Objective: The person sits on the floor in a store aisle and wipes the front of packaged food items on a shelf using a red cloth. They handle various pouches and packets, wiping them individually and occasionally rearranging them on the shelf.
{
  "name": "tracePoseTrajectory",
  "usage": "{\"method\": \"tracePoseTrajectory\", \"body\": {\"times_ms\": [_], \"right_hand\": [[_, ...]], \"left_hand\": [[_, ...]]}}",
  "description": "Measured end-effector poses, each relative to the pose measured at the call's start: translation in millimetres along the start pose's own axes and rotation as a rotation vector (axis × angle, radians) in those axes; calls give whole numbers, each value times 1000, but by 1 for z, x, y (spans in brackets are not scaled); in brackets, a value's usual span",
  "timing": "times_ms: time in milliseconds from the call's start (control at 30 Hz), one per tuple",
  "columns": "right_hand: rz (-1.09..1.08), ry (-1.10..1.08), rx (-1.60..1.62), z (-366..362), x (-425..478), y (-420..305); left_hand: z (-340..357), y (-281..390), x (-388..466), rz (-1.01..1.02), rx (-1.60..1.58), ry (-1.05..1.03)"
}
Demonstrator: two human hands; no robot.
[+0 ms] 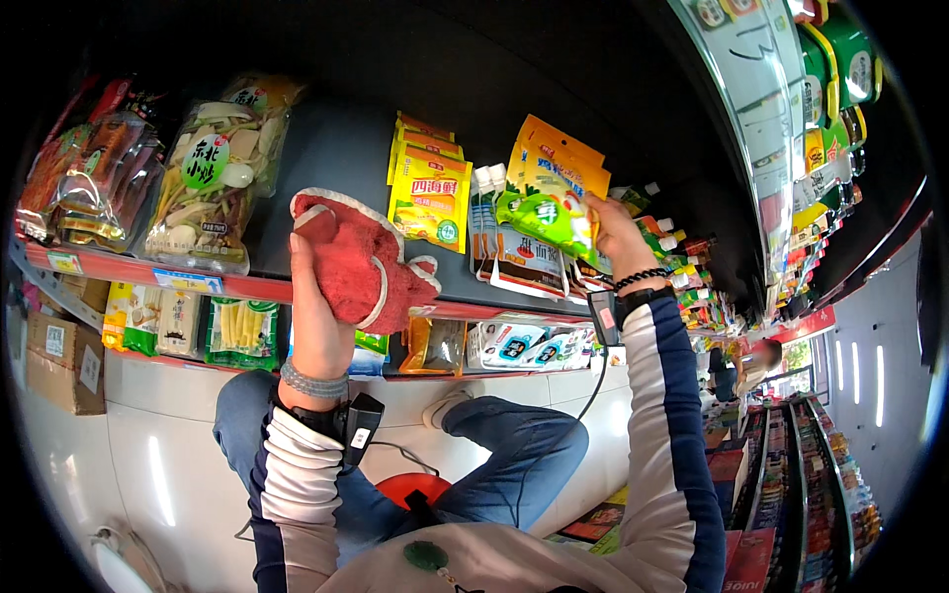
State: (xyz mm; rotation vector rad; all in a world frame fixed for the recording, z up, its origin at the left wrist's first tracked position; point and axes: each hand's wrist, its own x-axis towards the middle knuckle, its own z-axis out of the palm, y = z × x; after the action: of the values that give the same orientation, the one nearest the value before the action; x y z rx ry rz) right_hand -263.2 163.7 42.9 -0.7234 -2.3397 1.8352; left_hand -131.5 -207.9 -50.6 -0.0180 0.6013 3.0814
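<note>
A bunched red cloth with pale edging (363,263) is in my left hand (317,319), raised in front of the shelf's edge. My right hand (619,233) grips the end of a glossy green seasoning packet (545,219). Behind that packet stand orange-yellow pouches (556,159), partly covered by it. Below it are white-and-brown sauce pouches (528,259). Between my hands, a row of yellow seasoning packets (430,196) stands on the dark shelf (334,141).
Vacuum-packed vegetables (204,185) and reddish packaged food (93,178) lie at the left. Spouted pouches (660,230) line the right. A lower shelf holds wet-wipe packs (519,345). Cardboard boxes (63,363) stand on the floor. Another person (749,367) is farther down the aisle.
</note>
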Motion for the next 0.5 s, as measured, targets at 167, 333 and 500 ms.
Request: {"method": "tracePoseTrajectory", "body": {"times_ms": [167, 333, 500], "right_hand": [[-185, 55, -144, 35, -11, 12], [-459, 131, -344, 34, 2, 27], [-748, 292, -578, 26, 16, 44]], "left_hand": [[-3, 2, 1, 43, -2, 39], [-3, 1, 2, 50, -5, 94], [-2, 0, 1, 38, -2, 77]]}}
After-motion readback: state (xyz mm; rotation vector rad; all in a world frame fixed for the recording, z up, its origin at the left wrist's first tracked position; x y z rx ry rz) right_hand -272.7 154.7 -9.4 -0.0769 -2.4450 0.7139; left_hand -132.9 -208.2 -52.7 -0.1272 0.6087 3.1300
